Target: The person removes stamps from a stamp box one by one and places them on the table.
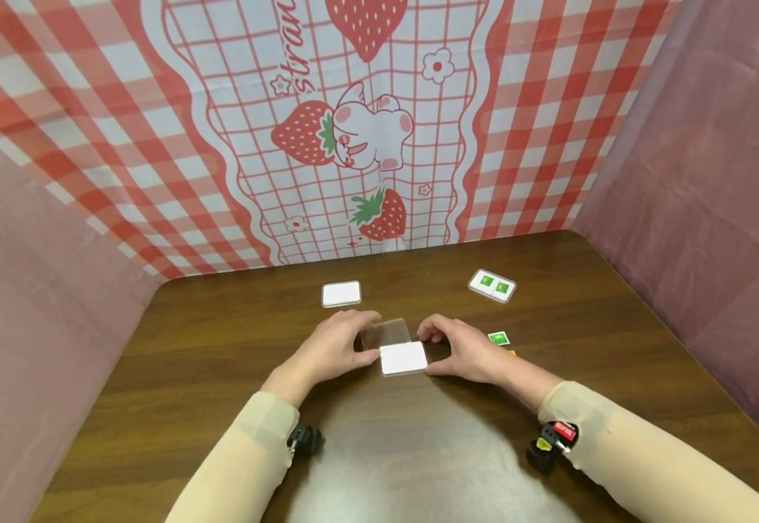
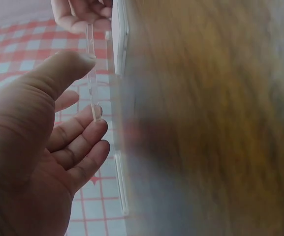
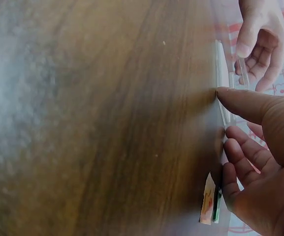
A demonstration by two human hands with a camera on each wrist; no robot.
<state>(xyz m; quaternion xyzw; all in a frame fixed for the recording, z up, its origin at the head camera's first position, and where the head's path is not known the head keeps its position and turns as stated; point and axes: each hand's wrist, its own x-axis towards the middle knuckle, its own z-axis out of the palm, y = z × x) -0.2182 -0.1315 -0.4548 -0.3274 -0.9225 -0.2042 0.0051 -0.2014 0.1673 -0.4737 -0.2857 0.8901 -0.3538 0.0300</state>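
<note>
The white card [image 1: 403, 359], rimmed in clear plastic, lies flat on the desk [image 1: 379, 436] between the two hands. The right hand [image 1: 471, 352] sets its thumb against the card's near right corner, likely to steady it; its other fingers curve towards the far corner, and I cannot tell whether they grip. The left hand [image 1: 330, 349] pinches a clear plate [image 1: 386, 333] between thumb and fingers, seemingly by its edges, perhaps to leave its faces free. From the head the plate could pass for lying just beyond the card; the left wrist view catches it edge-on, lifted off the desk. The right wrist view shows a pale orange slip [image 3: 207, 201] beside the green-printed tile [image 1: 499, 338]; from the head only a sliver of it appears. Farther back lie a second white card [image 1: 341, 293], left, and a clear case [image 1: 492, 285], right, whose two green squares only the head view shows.
</note>
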